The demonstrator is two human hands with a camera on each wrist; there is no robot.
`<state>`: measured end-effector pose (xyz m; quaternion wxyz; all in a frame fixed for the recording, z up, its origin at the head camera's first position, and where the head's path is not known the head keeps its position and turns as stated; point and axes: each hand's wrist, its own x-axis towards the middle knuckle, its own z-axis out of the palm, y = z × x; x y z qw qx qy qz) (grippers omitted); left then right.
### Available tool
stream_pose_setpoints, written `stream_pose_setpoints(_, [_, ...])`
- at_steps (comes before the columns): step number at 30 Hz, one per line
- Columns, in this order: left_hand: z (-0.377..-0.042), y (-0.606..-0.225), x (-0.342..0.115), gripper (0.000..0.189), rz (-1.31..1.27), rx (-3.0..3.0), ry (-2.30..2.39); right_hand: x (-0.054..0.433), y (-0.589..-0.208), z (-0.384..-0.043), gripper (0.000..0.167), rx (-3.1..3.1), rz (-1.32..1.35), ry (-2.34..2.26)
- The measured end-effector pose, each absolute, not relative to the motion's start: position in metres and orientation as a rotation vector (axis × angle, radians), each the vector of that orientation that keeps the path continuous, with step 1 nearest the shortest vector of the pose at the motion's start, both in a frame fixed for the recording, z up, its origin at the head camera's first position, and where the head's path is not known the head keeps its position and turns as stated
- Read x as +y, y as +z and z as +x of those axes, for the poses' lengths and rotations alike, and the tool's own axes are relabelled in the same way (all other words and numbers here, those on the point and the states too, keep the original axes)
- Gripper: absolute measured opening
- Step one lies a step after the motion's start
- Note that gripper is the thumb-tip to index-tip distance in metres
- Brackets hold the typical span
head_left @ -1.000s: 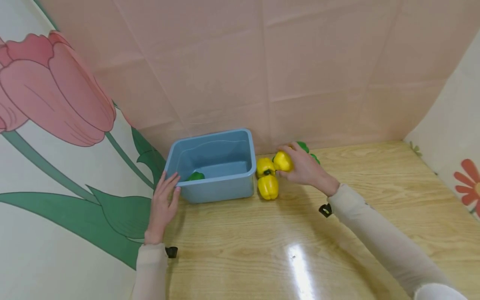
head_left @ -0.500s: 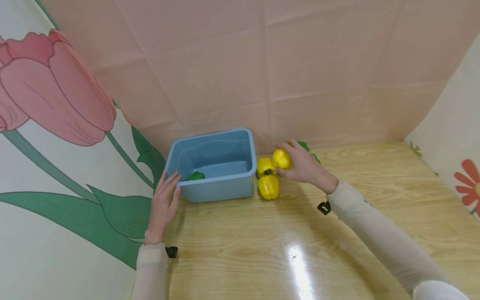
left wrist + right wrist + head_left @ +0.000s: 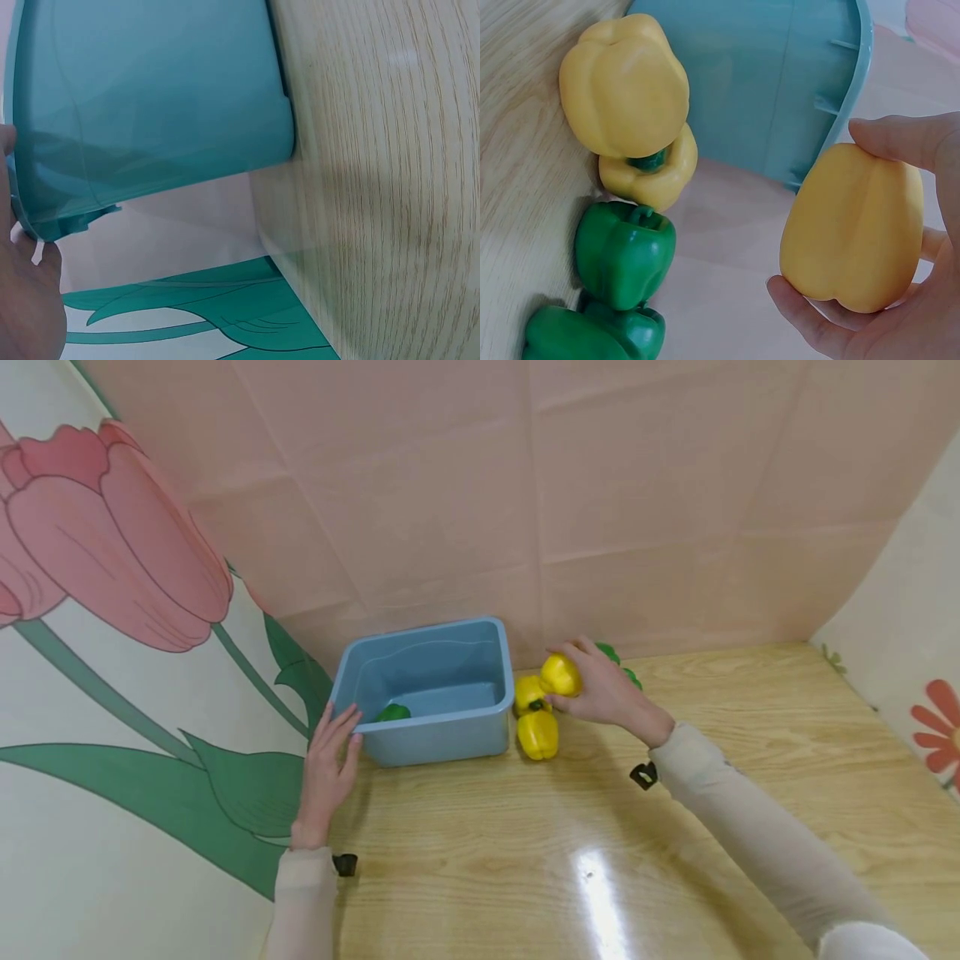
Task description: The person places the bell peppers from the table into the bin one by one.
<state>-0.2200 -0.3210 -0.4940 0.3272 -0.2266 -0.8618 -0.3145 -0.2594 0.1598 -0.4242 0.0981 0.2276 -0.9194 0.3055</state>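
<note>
My right hand (image 3: 600, 687) grips a yellow bell pepper (image 3: 855, 229) between thumb and fingers, raised off the table just right of the blue bin (image 3: 435, 739). Two more yellow peppers lie against each other beside the bin, the front one (image 3: 537, 735) nearer me and the other (image 3: 528, 692) behind it. My left hand (image 3: 327, 768) rests on the bin's front left corner, and in the left wrist view its fingers lie at the rim (image 3: 22, 187). Inside the bin sits a green pepper (image 3: 393, 712), partly hidden by the front wall.
Several green peppers (image 3: 626, 255) stand on the wooden table (image 3: 465, 860) behind my right hand, mostly hidden in the head view. A pink cloth backdrop (image 3: 637, 527) rises behind the bin. At the left is a wall with a printed tulip (image 3: 150, 543).
My right hand has lifted the yellow pepper and moved it slightly left and up, closer to the bin. The left hand and the bin have stayed put.
</note>
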Motion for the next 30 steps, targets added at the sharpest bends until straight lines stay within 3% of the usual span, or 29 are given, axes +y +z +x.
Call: stream_pose_setpoints(30, [-0.22, -0.495, -0.32, 0.038, -0.591, -2.256, -0.837, 0.149, -0.4, -0.257, 0.082, -2.641, 0.685, 0.923])
